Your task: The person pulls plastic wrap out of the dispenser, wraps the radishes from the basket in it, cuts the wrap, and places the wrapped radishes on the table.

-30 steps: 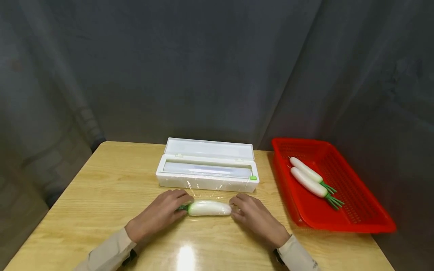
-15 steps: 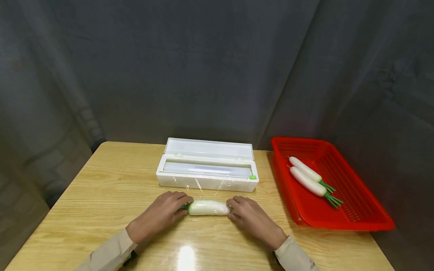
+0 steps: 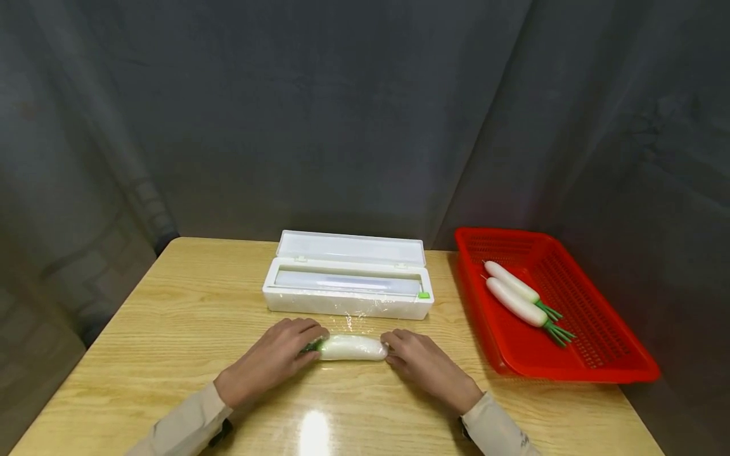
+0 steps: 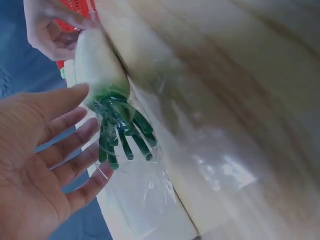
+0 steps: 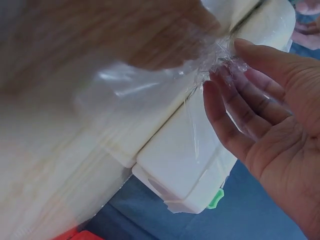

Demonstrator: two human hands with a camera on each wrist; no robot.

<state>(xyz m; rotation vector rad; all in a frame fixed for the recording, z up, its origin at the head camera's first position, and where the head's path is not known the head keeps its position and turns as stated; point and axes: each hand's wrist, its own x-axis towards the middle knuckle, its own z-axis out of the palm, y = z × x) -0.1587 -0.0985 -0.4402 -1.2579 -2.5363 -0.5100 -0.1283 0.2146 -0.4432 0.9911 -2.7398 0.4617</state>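
Note:
A white radish (image 3: 352, 348) with green leaves lies crosswise on the table, wrapped in clear plastic wrap (image 4: 150, 182). At its leafy end is my left hand (image 3: 277, 353), thumb by the crown and fingers curved around the leaves (image 4: 122, 130). My right hand (image 3: 424, 364) is at the other end. In the right wrist view, the right hand's thumb and fingers pinch crumpled wrap (image 5: 220, 65) at the tip. Behind the radish stands a white wrap dispenser (image 3: 348, 305), lid up, with a roll (image 3: 348, 282) inside. Shiny film shows between dispenser and radish.
A red plastic basket (image 3: 604, 310) stands at the right of the wooden table (image 3: 188, 304), holding two more white radishes (image 3: 516, 302). A green slider (image 3: 424, 295) sits on the dispenser's right end. Dark grey curtains (image 3: 319, 126) hang behind the table.
My right hand has moved slightly left, closer against the radish's tip. The glints on the film between dispenser and radish have shifted and bunched. My left hand remains at the leafy end.

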